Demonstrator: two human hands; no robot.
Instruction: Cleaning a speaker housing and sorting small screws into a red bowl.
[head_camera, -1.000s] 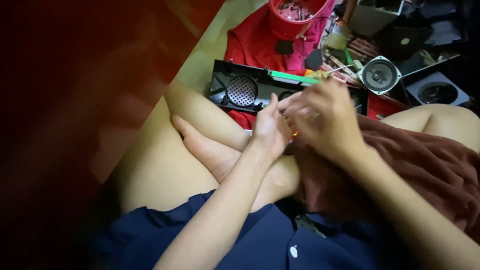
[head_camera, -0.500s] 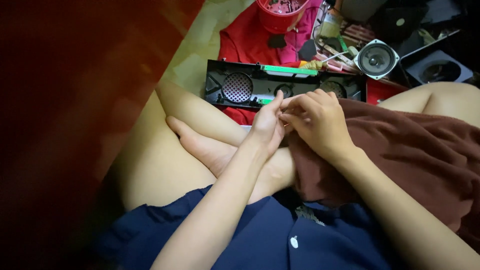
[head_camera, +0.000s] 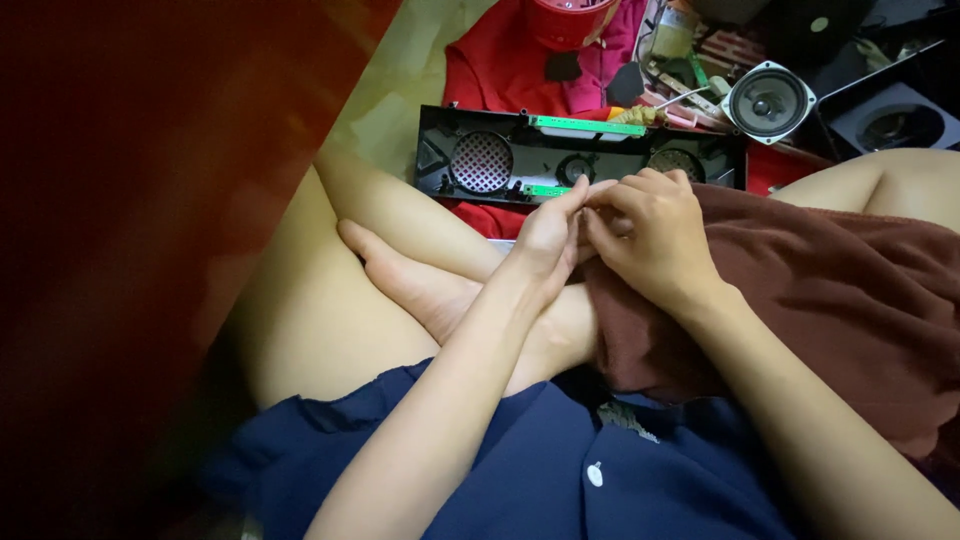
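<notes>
I am watching my left hand and right hand meeting fingertip to fingertip over my crossed legs, fingers curling together; whatever they are pinching is too small to tell. At twelve o'clock, just beyond them, a black speaker housing is lying with green circuit strips. A round loose speaker is sitting at one o'clock.
</notes>
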